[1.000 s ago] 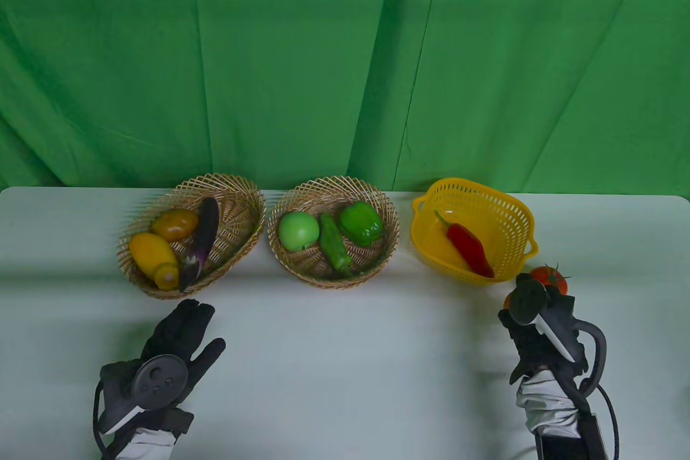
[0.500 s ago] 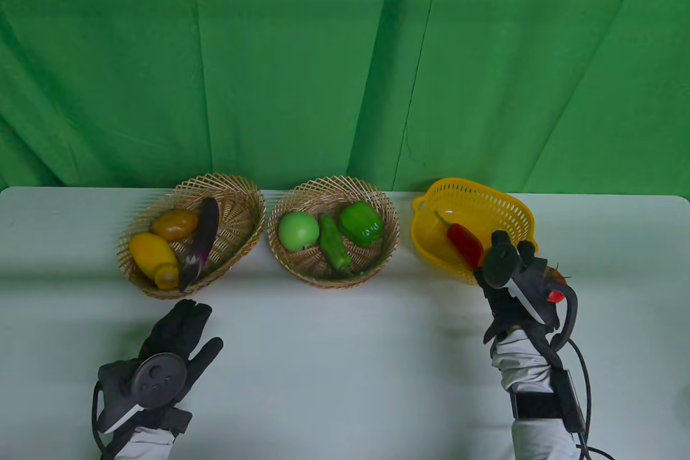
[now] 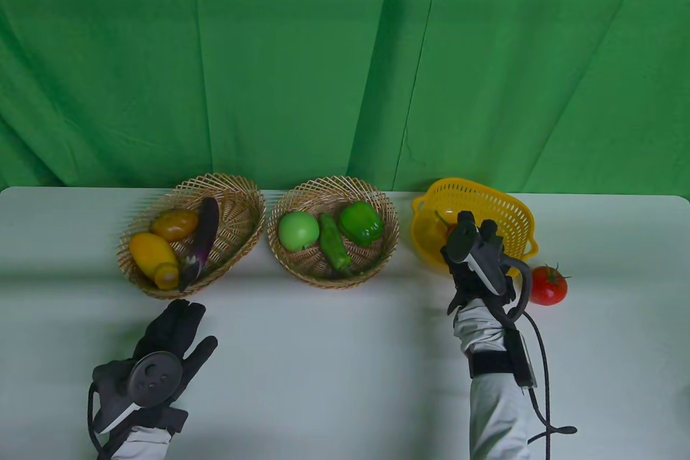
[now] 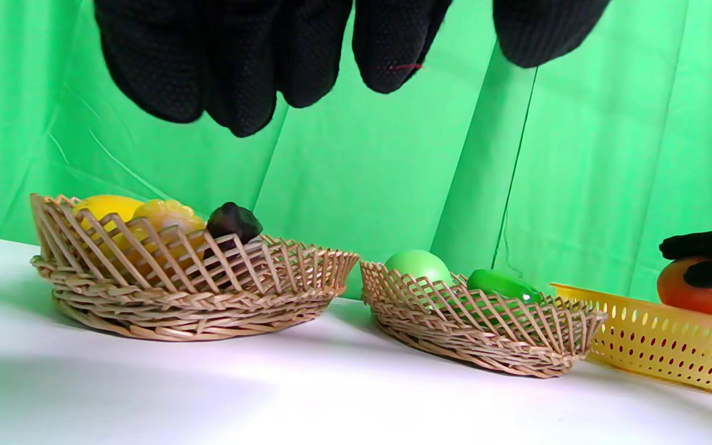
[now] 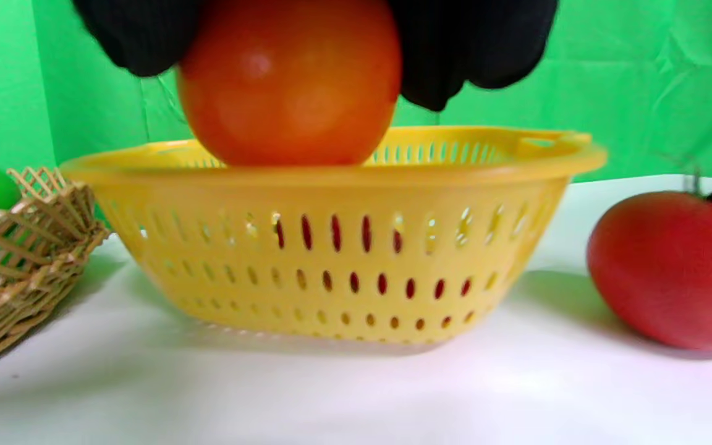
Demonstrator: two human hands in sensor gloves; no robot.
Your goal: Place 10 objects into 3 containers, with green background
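Note:
My right hand (image 3: 470,244) holds an orange-red round fruit (image 5: 291,83) above the near rim of the yellow plastic basket (image 3: 504,206); the fruit also shows in the left wrist view (image 4: 699,290). A red chili lies in that basket, mostly hidden by my hand in the table view. A red tomato (image 3: 548,285) sits on the table right of the basket and shows in the right wrist view (image 5: 674,269). My left hand (image 3: 175,328) hovers open and empty in front of the left wicker basket (image 3: 242,212).
The left wicker basket holds two yellow-orange fruits (image 3: 153,252) and an eggplant (image 3: 202,236). The middle wicker basket (image 3: 380,260) holds a green apple (image 3: 298,231), a green chili (image 3: 334,241) and a green bell pepper (image 3: 361,222). A green cloth hangs behind the white table (image 3: 334,352).
My right hand has lifted the orange-red fruit from beside the tomato and carried it left and away, over the yellow basket. The tomato is uncovered. My left hand drifted slightly left.

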